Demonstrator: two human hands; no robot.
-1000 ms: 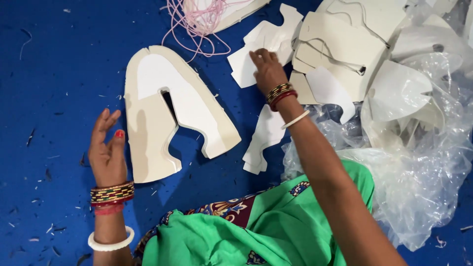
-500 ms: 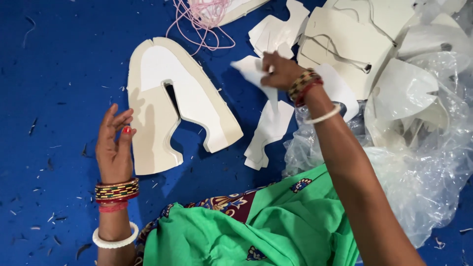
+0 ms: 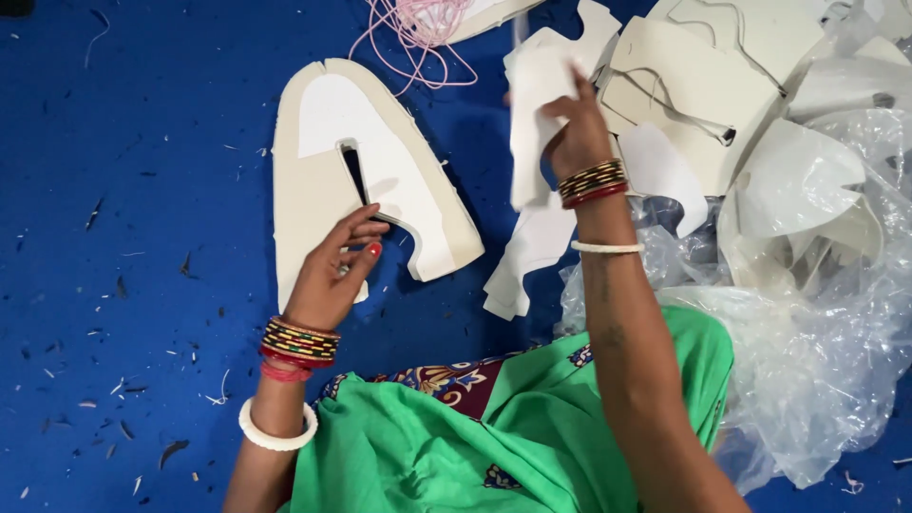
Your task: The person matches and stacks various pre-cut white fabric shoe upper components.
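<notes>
A cream U-shaped shoe-upper cutout (image 3: pixel 313 199) lies flat on the blue surface, with a white lining piece (image 3: pixel 380 142) laid over its right arm. My left hand (image 3: pixel 334 271) rests on the cutout's inner notch, fingers spread, holding nothing. My right hand (image 3: pixel 575 142) is raised above the pile and grips a white lining piece (image 3: pixel 537 123), which hangs upright. Bangles circle both wrists.
A heap of cream and white cut pieces (image 3: pixel 693 85) lies at the upper right, partly in crumpled clear plastic (image 3: pixel 826 332). Pink cord (image 3: pixel 423 28) coils at the top. More white pieces (image 3: pixel 527 256) lie below my right hand. Green cloth (image 3: pixel 456 446) covers my lap.
My right hand lifted a white piece off the pile and brought it up and left. My left hand moved from the blue surface onto the cutout's notch.
</notes>
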